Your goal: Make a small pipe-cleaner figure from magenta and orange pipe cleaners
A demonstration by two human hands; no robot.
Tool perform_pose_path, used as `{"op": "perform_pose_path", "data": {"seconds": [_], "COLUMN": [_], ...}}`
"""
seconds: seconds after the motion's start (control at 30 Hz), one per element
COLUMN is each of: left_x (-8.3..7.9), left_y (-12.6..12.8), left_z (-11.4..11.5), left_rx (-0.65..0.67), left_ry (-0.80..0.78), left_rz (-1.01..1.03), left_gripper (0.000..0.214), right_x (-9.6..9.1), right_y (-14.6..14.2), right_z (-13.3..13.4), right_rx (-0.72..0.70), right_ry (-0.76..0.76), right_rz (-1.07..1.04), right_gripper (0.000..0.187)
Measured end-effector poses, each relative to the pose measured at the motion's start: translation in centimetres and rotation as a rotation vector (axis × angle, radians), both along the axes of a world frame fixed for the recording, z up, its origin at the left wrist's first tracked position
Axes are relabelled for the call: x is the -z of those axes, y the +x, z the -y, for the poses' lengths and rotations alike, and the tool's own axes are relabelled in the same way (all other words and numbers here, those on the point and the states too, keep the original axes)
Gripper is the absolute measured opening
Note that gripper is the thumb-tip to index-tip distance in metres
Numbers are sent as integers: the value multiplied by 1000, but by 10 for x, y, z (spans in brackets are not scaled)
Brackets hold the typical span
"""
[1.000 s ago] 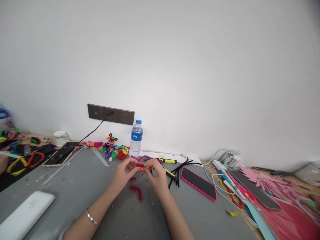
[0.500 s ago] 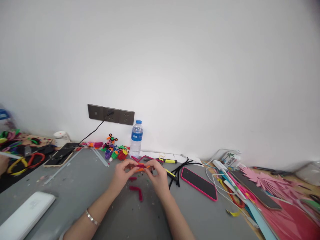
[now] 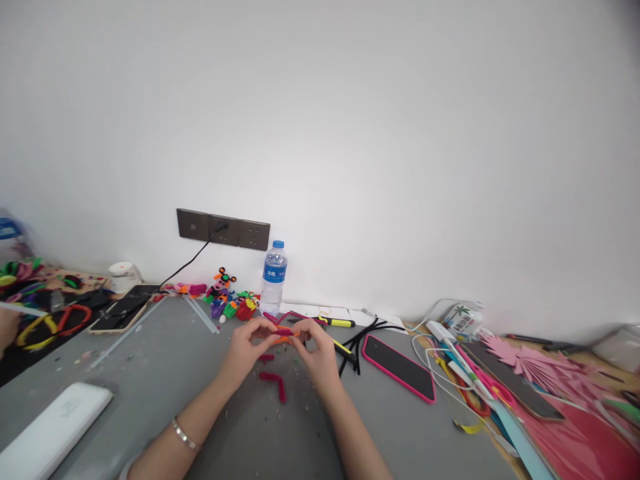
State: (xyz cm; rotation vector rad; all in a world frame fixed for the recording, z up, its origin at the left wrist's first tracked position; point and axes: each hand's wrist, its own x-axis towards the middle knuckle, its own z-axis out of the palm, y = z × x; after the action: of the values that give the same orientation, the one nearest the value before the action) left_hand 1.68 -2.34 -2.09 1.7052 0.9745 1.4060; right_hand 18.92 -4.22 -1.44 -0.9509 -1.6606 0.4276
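Between my two hands is a small bundle of red and orange pipe cleaners [image 3: 285, 335], held just above the grey mat [image 3: 240, 433]. My left hand [image 3: 249, 343] pinches its left end between thumb and fingers. At the other end, my right hand [image 3: 315, 347] pinches it too, and the fingertips cover part of the bundle. Below the hands lies a bent dark red pipe cleaner piece [image 3: 275, 383], with a short red piece [image 3: 266, 358] just above it. A longer crimson pipe cleaner [image 3: 271, 317] lies behind the fingers.
A water bottle [image 3: 274, 277] stands by the wall, beside small pipe cleaner figures [image 3: 233, 300]. Rightward are black pipe cleaners [image 3: 363, 340], a yellow cutter [image 3: 337, 322], a pink-cased phone [image 3: 399, 369] and cables. A white box-like device [image 3: 55, 430] lies left; another person's hand [image 3: 7, 327] shows far left.
My hands keep the same pinch on the pipe cleaners, with barely any movement. The whole view has shifted very slightly.
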Motion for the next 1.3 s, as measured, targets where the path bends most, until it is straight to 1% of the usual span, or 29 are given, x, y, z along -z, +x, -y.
{"op": "perform_pose_path", "data": {"seconds": [0.13, 0.33, 0.47, 0.53, 0.63, 0.73, 0.87, 1.03, 1.17, 1.3], "left_x": [1, 2, 3, 4, 3, 2, 0, -5, -9, -10], "left_y": [0, -2, -2, -1, -1, -1, -1, 0, 0, 2], "left_z": [-1, -2, -3, -3, -2, -2, 0, 4, 6, 6], "left_rx": [0, 11, -12, -24, -8, 6, -2, -28, -43, -96], "left_ry": [8, -24, 4, 30, 50, 63, 59, 7, 22, 64], "left_rz": [21, 6, 8, 5, -10, -24, -49, -96, -127, -185], "left_gripper": [13, 12, 10, 9, 6, 4, 4, 11, 13, 9], "right_x": [-1, 0, -3, -4, -1, 4, 7, 5, 3, 2], "right_y": [2, 3, 4, 5, 6, 6, 4, 3, 3, 2], "right_z": [0, -1, 0, 1, -1, -4, -6, -5, -4, -3], "right_rx": [-7, -30, -90, -102, -99, -106, -105, -92, -60, -33], "right_ry": [2, -4, -66, -106, -145, -178, -208, -227, -209, -182], "right_rz": [-3, -4, -1, -6, -35, -105, -170, -164, -137, -131], "right_gripper": [4, 3, 10, 9, 6, 9, 9, 11, 10, 8]}}
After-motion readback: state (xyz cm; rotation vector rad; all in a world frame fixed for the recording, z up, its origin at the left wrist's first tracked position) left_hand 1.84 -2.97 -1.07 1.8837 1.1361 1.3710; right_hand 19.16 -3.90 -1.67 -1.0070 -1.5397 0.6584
